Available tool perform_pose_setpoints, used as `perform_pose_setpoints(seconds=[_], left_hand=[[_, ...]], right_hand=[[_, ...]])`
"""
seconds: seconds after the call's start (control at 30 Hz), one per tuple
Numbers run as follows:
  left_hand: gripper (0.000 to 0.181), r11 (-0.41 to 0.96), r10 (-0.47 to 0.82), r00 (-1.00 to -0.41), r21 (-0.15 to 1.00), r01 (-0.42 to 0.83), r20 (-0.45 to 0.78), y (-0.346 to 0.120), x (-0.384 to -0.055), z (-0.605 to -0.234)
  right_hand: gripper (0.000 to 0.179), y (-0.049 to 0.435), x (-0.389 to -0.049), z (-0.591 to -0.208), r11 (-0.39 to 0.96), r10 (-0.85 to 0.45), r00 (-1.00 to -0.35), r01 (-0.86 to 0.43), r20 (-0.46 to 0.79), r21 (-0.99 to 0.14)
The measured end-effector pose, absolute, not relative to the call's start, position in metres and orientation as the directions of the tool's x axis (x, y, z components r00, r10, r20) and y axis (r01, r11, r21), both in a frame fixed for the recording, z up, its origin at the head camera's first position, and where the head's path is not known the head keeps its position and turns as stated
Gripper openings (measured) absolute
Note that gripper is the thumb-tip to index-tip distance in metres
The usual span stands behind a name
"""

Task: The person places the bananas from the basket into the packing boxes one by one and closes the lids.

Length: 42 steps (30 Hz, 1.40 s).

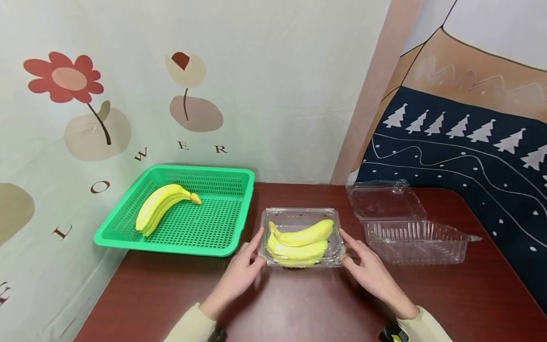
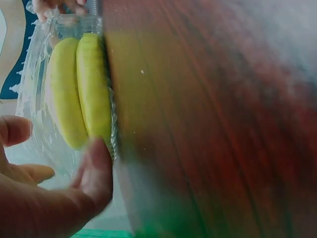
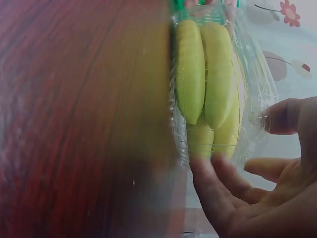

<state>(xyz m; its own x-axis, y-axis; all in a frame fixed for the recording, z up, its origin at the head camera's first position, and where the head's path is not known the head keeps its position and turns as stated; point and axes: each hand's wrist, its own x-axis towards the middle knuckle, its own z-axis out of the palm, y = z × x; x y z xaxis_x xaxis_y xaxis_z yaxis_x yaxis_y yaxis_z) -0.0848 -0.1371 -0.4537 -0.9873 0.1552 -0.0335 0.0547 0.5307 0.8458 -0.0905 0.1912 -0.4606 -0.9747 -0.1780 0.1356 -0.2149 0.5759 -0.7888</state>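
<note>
A clear plastic clamshell box [image 1: 301, 213] stands mid-table with its lid down. Through the plastic I see several yellow bananas [image 1: 304, 236]; the right wrist view shows the bananas [image 3: 218, 74] lying side by side. My left hand [image 1: 242, 267] is at the left end of the box, its fingers extended along that side. Opposite it, my right hand [image 1: 366, 267] has its fingertips on the right end. The wrist views show the left hand [image 2: 62, 196] and the right hand [image 3: 260, 196] with fingers spread beside the plastic, not curled round it.
To the left is a green plastic basket [image 1: 243, 213] with a bunch of bananas [image 1: 164, 204] in it. A second clear clamshell box [image 1: 416, 242] stands at the right, its lid [image 1: 386, 202] folded back. Printed cloth [image 1: 278, 95] hangs behind the dark red table [image 1: 299, 308].
</note>
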Motion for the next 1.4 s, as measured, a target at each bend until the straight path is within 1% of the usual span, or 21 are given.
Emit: perform_pose_setpoints(seconds=[0.07, 0.17, 0.27, 0.33, 0.43, 0.67, 1.0, 1.13, 1.27, 1.4], left_hand=[[0.073, 0.557, 0.144, -0.990, 0.826, 0.087, 0.007, -0.135, -0.084, -0.455], [0.079, 0.567, 0.139, -0.989, 0.815, 0.122, 0.051, -0.130, -0.083, -0.456], [0.089, 0.575, 0.143, -0.987, 0.805, 0.146, 0.077, -0.125, -0.082, -0.457], [0.092, 0.578, 0.135, -0.986, 0.801, 0.155, 0.093, -0.122, -0.083, -0.456], [0.091, 0.568, 0.124, -0.985, 0.806, 0.167, 0.117, -0.120, -0.084, -0.455], [0.087, 0.557, 0.129, -0.980, 0.806, 0.198, 0.151, -0.119, -0.088, -0.453], [0.085, 0.563, 0.144, -0.982, 0.806, 0.181, 0.120, -0.119, -0.087, -0.450], [0.086, 0.588, 0.136, -0.983, 0.788, 0.181, 0.124, -0.120, -0.083, -0.446], [0.084, 0.597, 0.149, -0.974, 0.770, 0.225, 0.169, -0.122, -0.075, -0.437], [0.076, 0.582, 0.187, -0.953, 0.754, 0.304, 0.240, -0.124, -0.068, -0.426]], right_hand=[[0.064, 0.191, -0.091, -0.461, 0.588, -0.184, -0.968, -0.249, 0.172, -0.769], [0.065, 0.191, -0.091, -0.461, 0.583, -0.207, -0.963, -0.262, 0.171, -0.769], [0.075, 0.190, -0.091, -0.460, 0.584, -0.228, -0.964, -0.246, 0.134, -0.773], [0.082, 0.189, -0.091, -0.460, 0.587, -0.233, -0.966, -0.234, 0.115, -0.775], [0.088, 0.188, -0.092, -0.460, 0.591, -0.231, -0.967, -0.225, 0.105, -0.775], [0.090, 0.187, -0.096, -0.462, 0.569, -0.233, -0.967, -0.221, 0.102, -0.792], [0.090, 0.185, -0.097, -0.460, 0.579, -0.238, -0.967, -0.220, 0.096, -0.785], [0.088, 0.185, -0.093, -0.457, 0.615, -0.226, -0.969, -0.223, 0.102, -0.756], [0.085, 0.184, -0.090, -0.451, 0.652, -0.204, -0.971, -0.231, 0.126, -0.722], [0.084, 0.184, -0.088, -0.443, 0.653, -0.195, -0.969, -0.246, 0.154, -0.716]])
